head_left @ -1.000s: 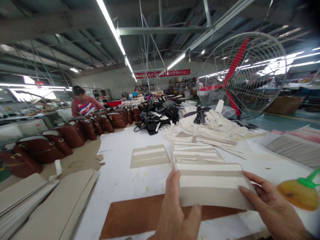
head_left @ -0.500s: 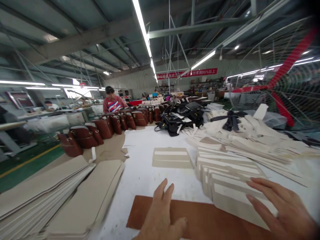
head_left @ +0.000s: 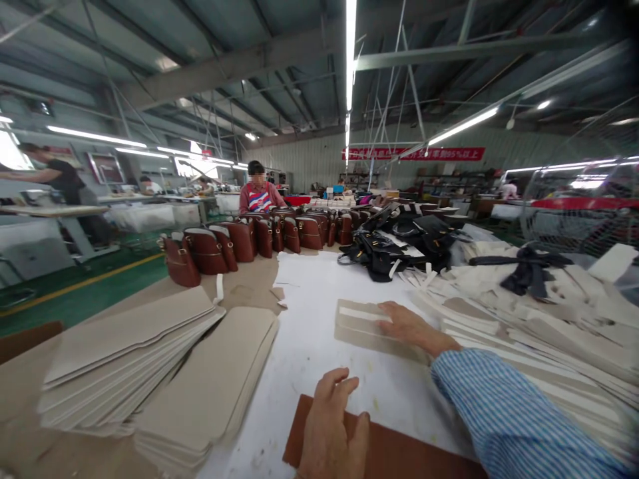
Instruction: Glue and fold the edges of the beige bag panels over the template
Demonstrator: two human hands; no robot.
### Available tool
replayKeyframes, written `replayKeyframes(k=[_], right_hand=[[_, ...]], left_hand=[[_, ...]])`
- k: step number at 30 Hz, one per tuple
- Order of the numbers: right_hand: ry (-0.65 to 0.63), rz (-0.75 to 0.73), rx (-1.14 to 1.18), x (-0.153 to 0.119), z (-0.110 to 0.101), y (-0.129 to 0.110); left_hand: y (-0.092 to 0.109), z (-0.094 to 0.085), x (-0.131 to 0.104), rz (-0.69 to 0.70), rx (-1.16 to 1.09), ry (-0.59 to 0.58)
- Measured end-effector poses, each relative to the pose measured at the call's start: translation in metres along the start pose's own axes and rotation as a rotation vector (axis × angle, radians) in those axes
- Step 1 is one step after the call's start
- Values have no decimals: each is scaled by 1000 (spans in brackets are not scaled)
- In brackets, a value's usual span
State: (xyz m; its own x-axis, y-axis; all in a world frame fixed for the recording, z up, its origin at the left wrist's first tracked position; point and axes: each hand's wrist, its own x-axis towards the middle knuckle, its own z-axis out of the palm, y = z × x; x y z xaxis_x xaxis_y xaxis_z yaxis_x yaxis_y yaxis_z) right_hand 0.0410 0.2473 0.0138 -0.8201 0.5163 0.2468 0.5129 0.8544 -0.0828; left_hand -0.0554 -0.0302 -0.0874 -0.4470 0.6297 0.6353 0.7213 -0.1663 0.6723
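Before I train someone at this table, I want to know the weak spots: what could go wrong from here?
The right hand is at the separate beige panel, so a hurried grab might crease it. The blue checked sleeve passes close to the striped panels and could nudge them. The left hand, over the brown piece, might shift it.

The right forearm is clothed in a long sleeve, patterned in fine blue and white checks. The cloth is creased into soft folds, and the wrist is ringed by its edge. Both the right grip and the left grip are seen as bare human hands.
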Motion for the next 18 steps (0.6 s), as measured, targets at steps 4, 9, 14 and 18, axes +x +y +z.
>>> replayKeyframes(k=[4, 9, 14, 18], right_hand=[[-147, 12, -52, 20, 24, 15], [-222, -25, -112, 25, 42, 27], [-207, -146, -165, 22, 40, 24], [-165, -188, -217, 16, 40, 21]], left_hand=[[1, 5, -2, -82, -54, -8], [8, 6, -3, -97, -136, -32], [12, 1, -1, -133, -160, -82], [12, -1, 1, -131, -166, -113]])
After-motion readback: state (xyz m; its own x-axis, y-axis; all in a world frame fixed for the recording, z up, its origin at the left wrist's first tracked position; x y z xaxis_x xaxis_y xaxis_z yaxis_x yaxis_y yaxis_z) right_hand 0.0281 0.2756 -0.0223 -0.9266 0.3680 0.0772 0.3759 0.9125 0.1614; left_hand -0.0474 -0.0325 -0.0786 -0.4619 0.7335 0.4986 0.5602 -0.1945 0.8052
